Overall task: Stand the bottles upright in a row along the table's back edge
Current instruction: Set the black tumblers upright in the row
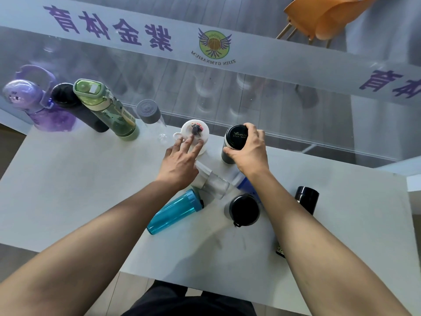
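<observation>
The white table [79, 179] is matte and smooth, butted up against a glass wall, and the row along its back edge is already filling up from the left: a purple bottle [34, 103], a matte black bottle [77, 108], a green see-through bottle [107, 110], a clear grey-capped bottle [151, 117], then a white bottle [196, 133] with a little charm on its lid.

The right hand [248, 153] is wrapped around the dark flask [234, 142], fingers closed round its glossy black cap. It stands upright at the right end of the row, long axis vertical, so it probably just needs nudging back into line.

The left hand [180, 163] has its fingers [189, 142] spread loose on the white bottle's lid, gripping nothing.

Leftovers sit nearer the person: a teal bottle [173, 210] lying down, a clear bottle [211, 183] on its side, a black-lidded cup [243, 209].
</observation>
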`<action>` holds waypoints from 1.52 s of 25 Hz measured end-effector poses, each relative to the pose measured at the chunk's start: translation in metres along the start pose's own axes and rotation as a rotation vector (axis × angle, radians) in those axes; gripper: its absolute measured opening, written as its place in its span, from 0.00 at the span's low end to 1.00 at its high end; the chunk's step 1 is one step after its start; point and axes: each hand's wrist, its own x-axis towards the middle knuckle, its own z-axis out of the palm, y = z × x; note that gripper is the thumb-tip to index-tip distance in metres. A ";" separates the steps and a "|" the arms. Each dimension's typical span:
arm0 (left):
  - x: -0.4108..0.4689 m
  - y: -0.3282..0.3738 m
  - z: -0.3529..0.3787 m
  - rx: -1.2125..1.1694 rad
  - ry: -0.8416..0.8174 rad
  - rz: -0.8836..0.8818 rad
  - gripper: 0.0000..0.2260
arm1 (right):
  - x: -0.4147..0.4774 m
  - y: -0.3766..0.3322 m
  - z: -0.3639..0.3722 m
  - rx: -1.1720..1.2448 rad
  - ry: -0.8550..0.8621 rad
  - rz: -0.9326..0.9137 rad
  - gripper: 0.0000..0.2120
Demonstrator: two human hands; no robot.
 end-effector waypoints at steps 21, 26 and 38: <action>-0.035 0.013 0.000 -0.027 0.098 0.117 0.29 | -0.065 0.017 -0.047 0.067 0.085 -0.039 0.33; -0.082 0.031 -0.002 -0.055 0.185 0.237 0.22 | -0.138 0.025 -0.056 0.039 0.146 -0.018 0.24; -0.120 0.041 -0.007 -0.114 0.139 0.282 0.20 | -0.192 0.020 -0.034 -0.061 -0.010 0.052 0.36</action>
